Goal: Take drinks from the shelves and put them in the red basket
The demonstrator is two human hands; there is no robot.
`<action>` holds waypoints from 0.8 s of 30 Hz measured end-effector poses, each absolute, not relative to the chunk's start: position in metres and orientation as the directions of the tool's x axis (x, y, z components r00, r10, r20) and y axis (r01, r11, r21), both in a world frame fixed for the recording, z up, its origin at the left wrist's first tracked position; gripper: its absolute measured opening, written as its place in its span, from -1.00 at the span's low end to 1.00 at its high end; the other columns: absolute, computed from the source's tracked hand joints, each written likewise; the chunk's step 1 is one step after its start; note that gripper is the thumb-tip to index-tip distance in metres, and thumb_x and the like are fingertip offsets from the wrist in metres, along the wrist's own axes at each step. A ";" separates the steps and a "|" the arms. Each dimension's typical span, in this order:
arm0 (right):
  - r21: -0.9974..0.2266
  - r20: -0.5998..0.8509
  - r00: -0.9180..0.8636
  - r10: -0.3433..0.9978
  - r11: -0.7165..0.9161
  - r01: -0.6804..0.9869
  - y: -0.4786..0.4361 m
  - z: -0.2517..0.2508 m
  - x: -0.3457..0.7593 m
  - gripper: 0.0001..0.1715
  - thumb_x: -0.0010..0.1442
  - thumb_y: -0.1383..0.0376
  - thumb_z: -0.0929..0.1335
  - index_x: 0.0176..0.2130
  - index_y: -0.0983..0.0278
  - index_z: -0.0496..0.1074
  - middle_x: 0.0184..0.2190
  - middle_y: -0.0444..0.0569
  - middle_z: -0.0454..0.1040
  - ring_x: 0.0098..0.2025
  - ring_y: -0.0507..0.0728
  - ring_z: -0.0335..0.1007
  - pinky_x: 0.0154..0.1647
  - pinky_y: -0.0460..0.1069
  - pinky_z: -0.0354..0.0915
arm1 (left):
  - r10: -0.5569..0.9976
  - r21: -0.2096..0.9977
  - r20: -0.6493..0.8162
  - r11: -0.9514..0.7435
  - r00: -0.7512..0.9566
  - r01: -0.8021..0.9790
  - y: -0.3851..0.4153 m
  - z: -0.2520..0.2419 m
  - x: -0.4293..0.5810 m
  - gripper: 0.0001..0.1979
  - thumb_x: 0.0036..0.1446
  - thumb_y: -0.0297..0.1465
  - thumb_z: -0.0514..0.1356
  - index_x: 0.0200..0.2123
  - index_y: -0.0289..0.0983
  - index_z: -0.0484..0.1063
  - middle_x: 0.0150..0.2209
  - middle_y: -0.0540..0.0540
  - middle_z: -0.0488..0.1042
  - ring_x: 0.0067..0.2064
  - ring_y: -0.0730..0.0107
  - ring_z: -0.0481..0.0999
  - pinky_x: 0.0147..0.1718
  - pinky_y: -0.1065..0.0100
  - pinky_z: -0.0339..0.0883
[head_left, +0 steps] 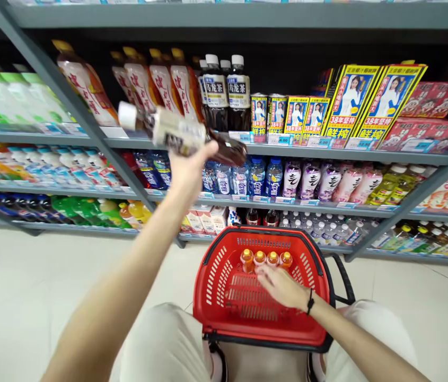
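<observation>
In the head view, my left hand [189, 164] is closed round the middle of an oolong tea bottle [179, 131], dark with a pale label and white cap. The bottle lies tilted nearly sideways in front of the shelf, blurred by motion. My right hand [281, 286] reaches into the red shopping basket [263, 339]. Its fingers are stretched out against the lower part of a row of upright orange drink bottles [260, 257] with yellow caps, and they partly cover those bottles.
On the upper shelf [224, 142] stand more oolong tea bottles [238, 87], orange drink bottles [156, 79] and yellow drink cartons [353, 103]. Lower shelves hold blue drink bottles [257, 178] and others. The basket's black handle [345, 278] sticks out right, between my knees.
</observation>
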State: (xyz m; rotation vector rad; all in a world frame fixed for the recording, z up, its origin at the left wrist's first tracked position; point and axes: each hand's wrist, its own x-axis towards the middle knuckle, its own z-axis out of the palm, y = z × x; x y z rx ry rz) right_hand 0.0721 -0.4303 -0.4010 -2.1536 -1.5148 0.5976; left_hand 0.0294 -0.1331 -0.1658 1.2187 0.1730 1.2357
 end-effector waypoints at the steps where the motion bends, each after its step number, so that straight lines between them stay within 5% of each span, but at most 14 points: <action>1: -0.769 -0.034 0.403 0.915 -0.281 0.575 -0.426 -0.402 0.073 -0.44 0.59 0.05 0.01 0.13 0.28 0.36 -0.07 0.15 0.55 -0.09 0.18 0.56 -0.12 0.11 0.52 | 0.832 0.734 0.433 -0.103 0.346 -0.671 -0.158 -0.192 0.021 -0.34 -0.23 -0.34 0.59 0.00 -0.27 0.51 0.18 -0.09 0.58 0.20 0.22 0.52 0.26 0.19 0.29; 2: -0.929 -0.003 0.510 0.860 -0.192 0.317 -0.421 -0.405 0.074 -0.39 0.56 -0.07 0.01 0.12 0.26 0.34 -0.10 0.12 0.52 -0.15 0.17 0.53 -0.26 0.07 0.52 | 0.841 0.752 0.365 -0.012 0.400 -0.659 -0.181 -0.219 0.014 -0.38 -0.21 -0.34 0.58 -0.02 -0.26 0.53 0.12 -0.10 0.62 0.16 0.22 0.56 0.25 0.18 0.33; 4: -0.991 -0.063 0.637 0.768 0.026 -0.130 -0.414 -0.410 0.076 -0.29 0.42 -0.28 0.16 0.09 0.24 0.31 -0.14 0.10 0.48 -0.20 0.21 0.49 -0.47 0.04 0.49 | 0.801 0.796 0.216 0.187 0.559 -0.575 -0.219 -0.272 0.002 -0.44 -0.17 -0.27 0.58 -0.08 -0.29 0.56 0.02 -0.15 0.65 0.09 0.15 0.60 0.20 0.14 0.40; 9: -0.857 -0.253 0.531 0.809 0.067 -0.511 -0.411 -0.415 0.076 -0.19 0.28 -0.34 0.31 0.10 0.27 0.35 -0.09 0.13 0.53 -0.13 0.26 0.55 -0.38 0.14 0.59 | 0.656 0.900 -0.168 0.407 0.736 -0.158 -0.255 -0.352 -0.008 -0.38 -0.32 -0.24 0.65 -0.18 -0.33 0.56 -0.17 -0.14 0.67 -0.17 0.26 0.61 -0.01 0.23 0.44; 17: -0.881 -0.128 0.436 0.891 0.099 -0.462 -0.415 -0.399 0.061 -0.26 0.17 -0.04 0.59 0.15 0.19 0.33 0.20 0.07 0.44 -0.04 0.19 0.57 -0.23 0.13 0.66 | 0.537 0.922 -0.122 0.373 0.835 -0.106 -0.264 -0.354 -0.012 -0.34 -0.15 -0.18 0.61 0.00 -0.34 0.57 0.01 -0.27 0.66 -0.07 0.12 0.66 -0.01 0.20 0.52; 24: -0.875 -0.136 0.433 0.891 0.097 -0.474 -0.426 -0.395 0.057 -0.33 0.29 -0.12 0.50 0.13 0.22 0.34 0.03 0.07 0.55 -0.20 0.15 0.58 -0.38 0.04 0.59 | 0.355 0.879 0.184 0.359 0.917 -0.315 -0.253 -0.357 -0.014 -0.41 0.12 -0.17 0.50 0.15 -0.25 0.50 0.20 -0.26 0.57 0.20 0.02 0.59 0.20 0.11 0.44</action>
